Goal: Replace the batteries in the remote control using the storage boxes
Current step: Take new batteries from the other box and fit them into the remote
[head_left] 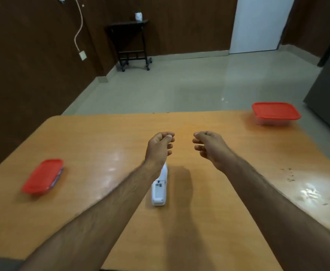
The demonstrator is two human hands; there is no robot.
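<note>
While both arms are reaching out over the bench (101,145), the left hand (160,146) and right hand (209,146) are hovering with fingers loosely curled, holding nothing. The white remote (159,189) is lying face down beneath the left wrist. Two red-lidded boxes are sitting well apart: left box (42,176), far-right box (275,113).
</note>
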